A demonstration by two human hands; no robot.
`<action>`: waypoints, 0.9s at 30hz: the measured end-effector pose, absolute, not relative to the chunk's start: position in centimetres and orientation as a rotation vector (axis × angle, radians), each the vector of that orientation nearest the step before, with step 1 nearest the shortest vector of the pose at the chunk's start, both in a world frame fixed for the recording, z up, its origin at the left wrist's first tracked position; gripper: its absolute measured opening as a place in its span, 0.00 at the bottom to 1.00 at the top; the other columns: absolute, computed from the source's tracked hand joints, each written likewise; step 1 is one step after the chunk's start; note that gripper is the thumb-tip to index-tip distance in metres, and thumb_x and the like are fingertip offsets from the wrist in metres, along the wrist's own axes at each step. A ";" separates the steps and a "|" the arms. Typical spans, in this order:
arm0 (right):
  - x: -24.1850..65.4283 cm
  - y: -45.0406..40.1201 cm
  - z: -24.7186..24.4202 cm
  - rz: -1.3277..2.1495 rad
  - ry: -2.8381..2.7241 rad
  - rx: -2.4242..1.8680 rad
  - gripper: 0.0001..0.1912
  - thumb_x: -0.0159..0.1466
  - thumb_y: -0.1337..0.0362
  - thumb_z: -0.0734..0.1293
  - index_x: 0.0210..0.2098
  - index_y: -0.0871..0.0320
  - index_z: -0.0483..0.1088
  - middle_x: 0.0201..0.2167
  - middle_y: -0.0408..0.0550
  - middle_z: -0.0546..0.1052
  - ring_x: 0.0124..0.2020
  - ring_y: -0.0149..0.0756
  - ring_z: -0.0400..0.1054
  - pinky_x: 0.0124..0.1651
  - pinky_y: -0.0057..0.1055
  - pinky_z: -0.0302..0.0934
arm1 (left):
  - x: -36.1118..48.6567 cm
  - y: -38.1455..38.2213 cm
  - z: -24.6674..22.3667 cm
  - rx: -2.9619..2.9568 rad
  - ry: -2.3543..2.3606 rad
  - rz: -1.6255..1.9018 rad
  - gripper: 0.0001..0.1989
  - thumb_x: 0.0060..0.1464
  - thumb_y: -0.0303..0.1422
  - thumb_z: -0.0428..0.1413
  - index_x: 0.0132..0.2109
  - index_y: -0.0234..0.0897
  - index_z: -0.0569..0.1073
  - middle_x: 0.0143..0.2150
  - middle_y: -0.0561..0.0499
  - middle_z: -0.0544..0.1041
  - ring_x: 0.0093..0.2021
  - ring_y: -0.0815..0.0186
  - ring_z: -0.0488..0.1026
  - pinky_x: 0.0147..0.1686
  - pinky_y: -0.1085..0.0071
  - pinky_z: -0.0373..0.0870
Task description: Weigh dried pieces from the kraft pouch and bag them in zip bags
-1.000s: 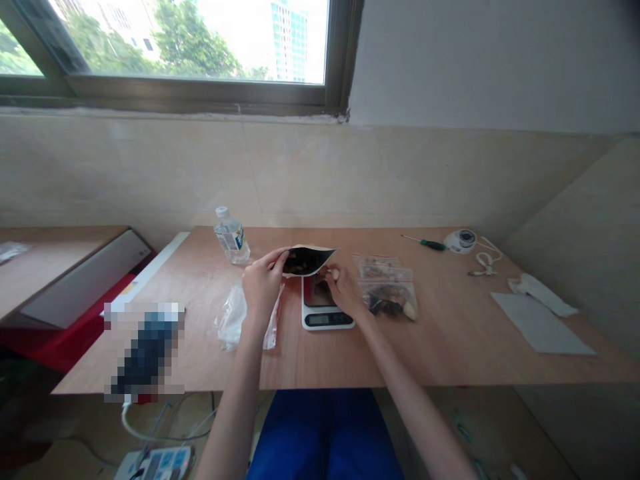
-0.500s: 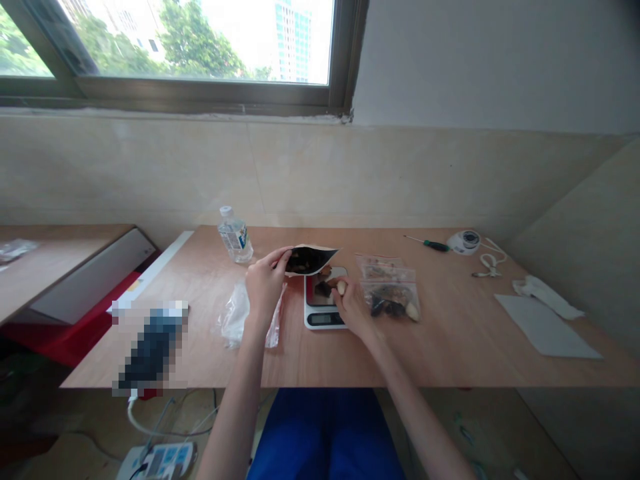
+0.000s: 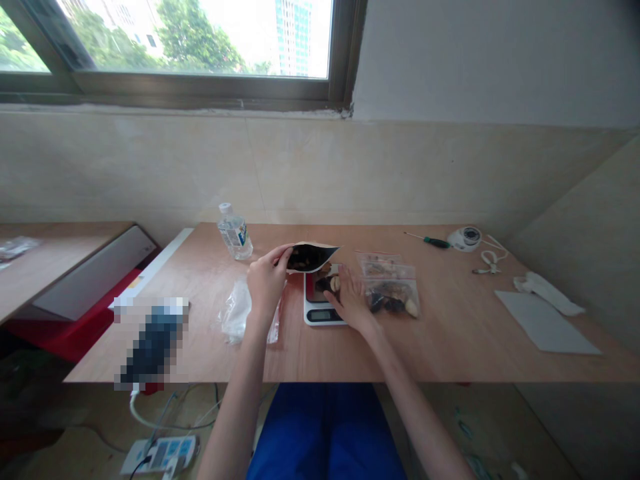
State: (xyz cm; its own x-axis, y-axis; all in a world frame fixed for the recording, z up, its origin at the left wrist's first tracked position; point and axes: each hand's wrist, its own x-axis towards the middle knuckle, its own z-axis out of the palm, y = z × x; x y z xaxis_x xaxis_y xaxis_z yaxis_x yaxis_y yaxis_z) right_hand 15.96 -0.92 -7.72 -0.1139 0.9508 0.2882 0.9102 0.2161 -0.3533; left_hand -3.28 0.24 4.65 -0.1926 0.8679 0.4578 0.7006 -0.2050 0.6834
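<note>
A stand-up pouch [image 3: 310,257] with a pale outer face and a black interior is held by the left hand [image 3: 267,280], gripped at its left end between thumb and fingers, mouth open and tilted toward the camera, just above the near-left part of a digital kitchen scale [image 3: 320,315]. Dark contents are seen inside the pouch; exact kind cannot be told. The right hand [image 3: 351,301] is open, fingers spread and angled down, beside the right edge of the scale, with the fingertips at the platform; nothing is seen gripped. Dark pieces and a pale piece [image 3: 331,284] are lying on the scale platform, right by those fingertips. Two zip bags [image 3: 390,287] with dark and pale contents are placed just right of the scale, one overlapping the other. A crumpled clear plastic bag [image 3: 235,313] is lying under the left wrist area, left of the scale. A water bottle [image 3: 234,232] is standing upright near the back edge of the wooden table [image 3: 450,353]. Toward the back right, a screwdriver [image 3: 430,241], a white round device [image 3: 465,238] and a white cable [image 3: 491,261] are lying apart from the hands. A grey sheet [image 3: 545,321] and a white cloth [image 3: 549,293] are placed at the right end. A pixelated object [image 3: 153,343] at the near left cannot be identified.
</note>
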 end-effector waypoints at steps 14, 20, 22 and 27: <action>17.4 -4.0 1.4 0.360 -1.703 -1.188 0.22 0.68 0.59 0.51 0.60 0.56 0.53 0.61 0.53 0.58 0.63 0.36 0.51 0.63 0.41 0.48 | -3.3 -0.2 4.3 1.874 1.796 1.348 0.13 0.58 0.41 0.50 0.44 0.48 0.77 0.39 0.54 0.80 0.40 0.65 0.76 0.36 0.75 0.67; 15.7 -3.5 7.0 0.566 -2.004 -0.983 0.17 0.67 0.67 0.53 0.47 0.55 0.69 0.50 0.47 0.72 0.54 0.34 0.63 0.58 0.37 0.56 | -3.2 -0.8 4.3 1.872 1.766 1.293 0.13 0.58 0.40 0.49 0.44 0.48 0.77 0.41 0.54 0.80 0.42 0.65 0.76 0.37 0.75 0.67; 14.9 -2.9 7.6 0.553 -2.117 -1.010 0.17 0.65 0.70 0.53 0.45 0.56 0.71 0.48 0.47 0.73 0.52 0.33 0.65 0.56 0.34 0.57 | -3.2 -0.9 4.2 1.871 1.779 1.286 0.13 0.58 0.40 0.49 0.45 0.48 0.77 0.41 0.54 0.80 0.41 0.65 0.76 0.36 0.75 0.67; 13.0 -1.0 7.2 0.532 -2.435 -1.239 0.18 0.64 0.75 0.53 0.46 0.62 0.71 0.47 0.52 0.75 0.49 0.36 0.68 0.53 0.33 0.59 | -3.1 -1.1 3.9 1.868 1.816 1.252 0.14 0.58 0.40 0.49 0.46 0.49 0.76 0.38 0.53 0.81 0.38 0.65 0.77 0.33 0.75 0.66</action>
